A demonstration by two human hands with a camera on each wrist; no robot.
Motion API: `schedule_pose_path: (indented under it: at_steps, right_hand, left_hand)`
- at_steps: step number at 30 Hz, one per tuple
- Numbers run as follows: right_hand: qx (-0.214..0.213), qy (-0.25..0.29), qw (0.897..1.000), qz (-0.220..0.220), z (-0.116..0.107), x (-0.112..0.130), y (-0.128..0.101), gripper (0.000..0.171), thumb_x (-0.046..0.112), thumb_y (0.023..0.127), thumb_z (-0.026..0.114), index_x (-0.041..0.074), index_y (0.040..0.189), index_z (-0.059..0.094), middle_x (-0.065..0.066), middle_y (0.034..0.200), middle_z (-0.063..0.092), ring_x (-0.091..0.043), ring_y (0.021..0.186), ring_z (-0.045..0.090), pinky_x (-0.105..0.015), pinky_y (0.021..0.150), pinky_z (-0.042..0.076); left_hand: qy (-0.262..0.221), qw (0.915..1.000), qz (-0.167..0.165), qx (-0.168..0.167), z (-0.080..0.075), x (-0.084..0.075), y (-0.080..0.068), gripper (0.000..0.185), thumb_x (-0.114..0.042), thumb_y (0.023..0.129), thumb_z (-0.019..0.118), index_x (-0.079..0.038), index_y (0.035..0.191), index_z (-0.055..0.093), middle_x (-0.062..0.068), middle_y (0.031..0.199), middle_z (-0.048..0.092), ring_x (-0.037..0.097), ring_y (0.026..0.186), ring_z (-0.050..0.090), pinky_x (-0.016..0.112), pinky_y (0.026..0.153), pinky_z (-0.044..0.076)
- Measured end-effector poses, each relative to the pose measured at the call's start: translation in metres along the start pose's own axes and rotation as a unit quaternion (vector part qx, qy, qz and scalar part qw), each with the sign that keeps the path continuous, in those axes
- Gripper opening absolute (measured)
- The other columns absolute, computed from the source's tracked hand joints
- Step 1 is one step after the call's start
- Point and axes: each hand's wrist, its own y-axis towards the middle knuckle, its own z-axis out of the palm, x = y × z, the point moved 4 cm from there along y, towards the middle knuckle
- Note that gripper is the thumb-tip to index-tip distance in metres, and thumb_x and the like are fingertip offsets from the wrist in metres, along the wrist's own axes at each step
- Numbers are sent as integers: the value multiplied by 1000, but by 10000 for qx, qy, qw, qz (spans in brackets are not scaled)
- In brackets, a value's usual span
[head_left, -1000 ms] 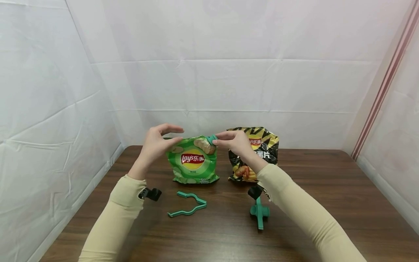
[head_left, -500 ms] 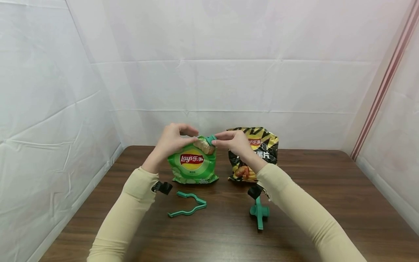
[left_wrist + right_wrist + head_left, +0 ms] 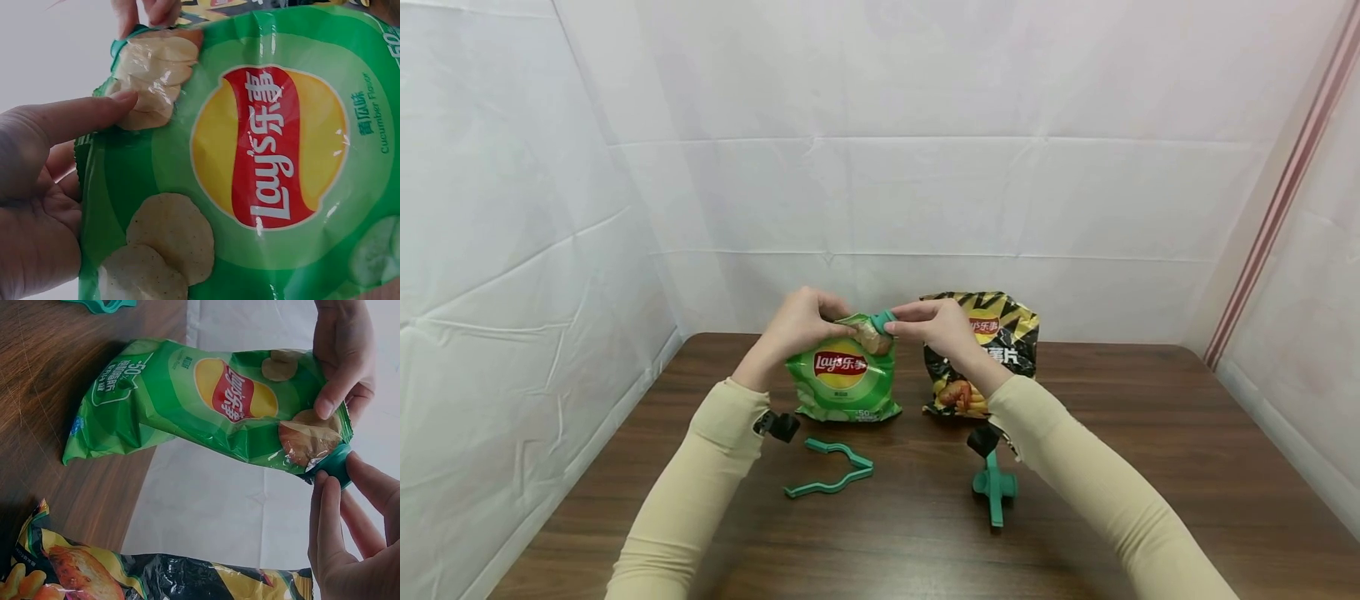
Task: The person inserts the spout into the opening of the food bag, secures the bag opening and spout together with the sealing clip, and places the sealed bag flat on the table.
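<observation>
A green Lay's chip bag [image 3: 842,375] [image 3: 262,169] [image 3: 212,406] stands upright on the brown table [image 3: 1112,467]. My left hand [image 3: 801,321] [image 3: 44,187] [image 3: 344,362] pinches the bag's top edge, thumb on the front. My right hand [image 3: 936,321] [image 3: 356,531] pinches a teal clip [image 3: 883,317] [image 3: 334,464] sitting on the bag's top right corner.
A black and yellow chip bag [image 3: 992,346] [image 3: 156,572] stands to the right, behind my right wrist. An open teal bag clip [image 3: 831,468] lies on the table in front of the green bag. Another teal clip [image 3: 995,487] lies under my right forearm. White cloth walls enclose the table.
My left hand has moved right along the bag's top and closed its fingers on the edge. My right hand and the clip stay in place.
</observation>
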Motion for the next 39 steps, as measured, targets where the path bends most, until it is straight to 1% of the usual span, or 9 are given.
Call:
schedule_pose_path:
  at_steps: [4,8,15,20,22,26,29,34,39]
  right_hand:
    - [34,-16,10000,-39,1,1,0,35,33,77,79,15,107,74,-5,110,70,-20,102,64,-40,89,50]
    - [55,-72,9999,-53,1,2,-1,35,33,77,79,15,107,74,-5,112,70,-21,103,64,-41,89,50]
    - [86,-38,9999,-70,0,0,2,35,33,77,79,15,107,74,-6,108,71,-21,101,64,-39,86,52]
    - [56,-25,10000,-70,-1,-1,2,35,33,77,79,14,106,74,-6,109,71,-21,103,64,-39,84,52]
    - [51,-21,10000,-81,-2,-1,3,35,33,77,79,15,106,74,-6,111,70,-21,104,63,-39,84,52]
    - [58,-35,10000,-67,-3,-1,4,35,34,78,78,15,107,74,-6,113,69,-21,106,62,-40,85,52]
    - [62,-1,10000,-36,-3,-2,4,35,34,78,78,15,107,74,-6,114,69,-22,107,62,-41,87,52]
    - [59,15,10000,-35,-2,-2,5,35,33,79,77,14,108,74,-7,116,68,-23,109,61,-45,90,50]
    - [3,-55,9999,-108,-2,-2,5,34,33,79,77,14,107,74,-6,116,68,-23,109,61,-42,88,51]
  left_hand:
    - [-110,9999,-40,64,3,5,0,10,-21,80,77,-13,86,77,4,82,74,27,73,68,32,62,52]
    - [-114,9999,-63,54,7,7,1,10,-21,80,77,-12,86,78,6,81,74,30,72,68,30,60,51]
    - [-76,9998,-171,23,10,6,3,11,-21,79,78,-12,85,79,7,80,74,16,63,65,29,60,52]
    - [-57,9999,-131,36,13,7,5,12,-22,80,77,-11,85,78,8,80,74,13,61,64,29,59,52]
    - [-46,9999,-105,15,14,8,5,12,-22,80,77,-11,84,78,7,79,74,16,61,65,28,58,51]
    - [-82,9999,-122,34,16,9,6,13,-23,81,76,-10,79,77,10,75,73,28,63,64,26,55,46]
    - [-121,9998,-140,58,18,10,7,15,-23,82,75,-9,76,75,12,73,71,34,64,62,25,53,42]
    - [-130,9998,-180,-18,18,11,8,17,-22,81,75,-8,72,73,7,66,69,34,63,62,25,52,43]
    - [-173,9995,-250,-96,18,10,9,15,-22,80,75,-8,74,74,5,67,69,35,66,64,27,53,46]
